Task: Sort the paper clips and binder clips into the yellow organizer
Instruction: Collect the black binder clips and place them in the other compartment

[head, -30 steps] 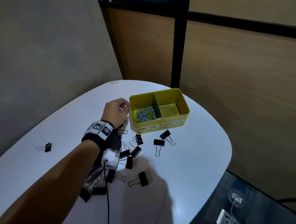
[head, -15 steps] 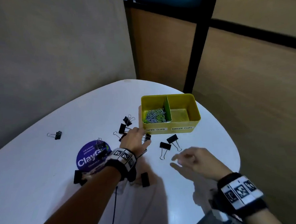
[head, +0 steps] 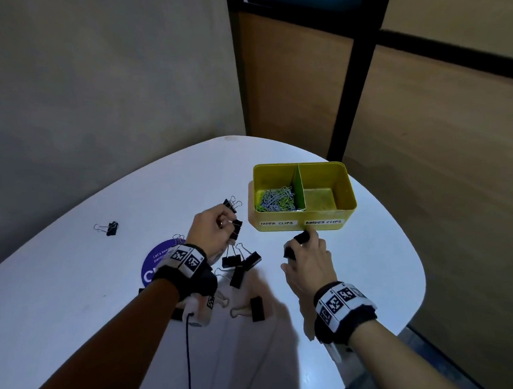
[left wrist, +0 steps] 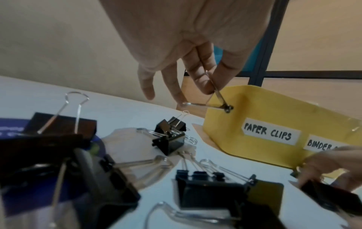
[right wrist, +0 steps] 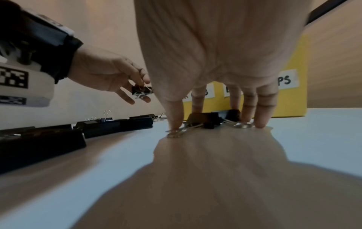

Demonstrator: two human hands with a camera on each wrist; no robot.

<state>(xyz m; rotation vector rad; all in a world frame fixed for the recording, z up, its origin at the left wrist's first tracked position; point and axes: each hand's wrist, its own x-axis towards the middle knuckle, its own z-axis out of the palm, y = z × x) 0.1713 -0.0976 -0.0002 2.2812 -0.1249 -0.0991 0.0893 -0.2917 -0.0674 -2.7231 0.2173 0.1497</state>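
The yellow organizer (head: 350,194) stands at the table's far side; its left compartment holds paper clips (head: 275,200), and its right compartment shows only a bare yellow floor. My left hand (head: 228,224) is just left of it, lifted off the table, pinching a black binder clip (head: 237,229) by its wire handle (left wrist: 216,94). My right hand (head: 305,247) is down in front of the organizer's labels. Its fingertips (right wrist: 260,122) stand on the table around two black binder clips (right wrist: 203,120), the thumb on one wire loop.
Several loose binder clips lie between and below my hands (head: 241,260), (head: 257,308); two more lie left of the organizer (head: 230,203) and one far left (head: 111,228). A purple round sticker (head: 160,260) sits under my left wrist. The table edge (head: 418,304) curves close on the right.
My left hand drew back from the organizer and lifted a binder clip. My right hand came into view and dropped onto the two clips in front of the organizer.
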